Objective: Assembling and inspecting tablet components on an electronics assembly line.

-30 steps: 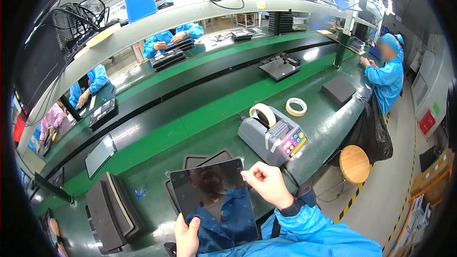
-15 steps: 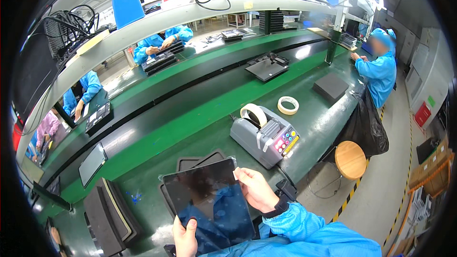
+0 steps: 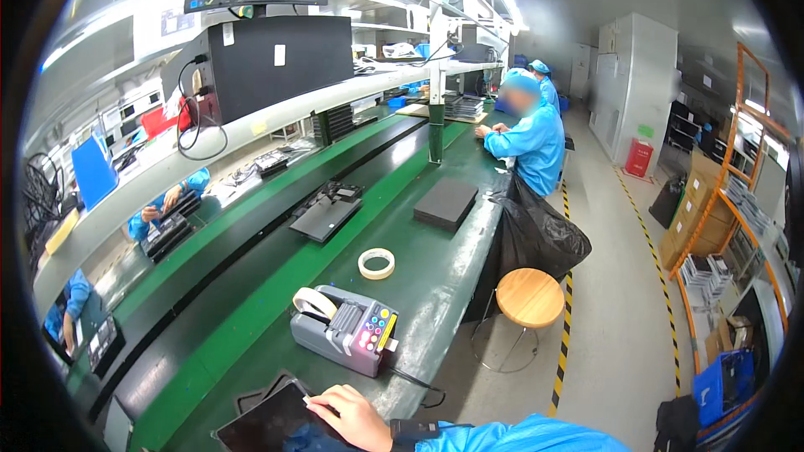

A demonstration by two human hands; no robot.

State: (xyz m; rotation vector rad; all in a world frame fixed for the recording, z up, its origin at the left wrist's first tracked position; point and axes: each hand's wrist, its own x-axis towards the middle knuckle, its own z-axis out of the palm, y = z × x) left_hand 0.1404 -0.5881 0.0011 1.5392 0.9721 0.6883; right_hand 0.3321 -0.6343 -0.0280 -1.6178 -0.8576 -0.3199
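Observation:
A flat black glossy screen panel shows at the lower edge, cut off by the picture's rim. My right hand is at its upper right corner, thumb and fingers pinched together on a small whitish piece of tape. My left hand is out of view. Beyond the panel stands a grey tape dispenser with coloured buttons and a tape roll on top. A pale strip sticks out of its front. Under the panel, part of a dark tray shows.
A loose tape roll and a stack of dark foam sheets lie on the green bench. Dark device parts rest farther left. A wooden stool and black bag stand right. A co-worker sits beyond.
The view has swung to the right, so the panel sits lower and is mostly cut off. My left hand has dropped out of sight; my right hand stays at the panel's corner.

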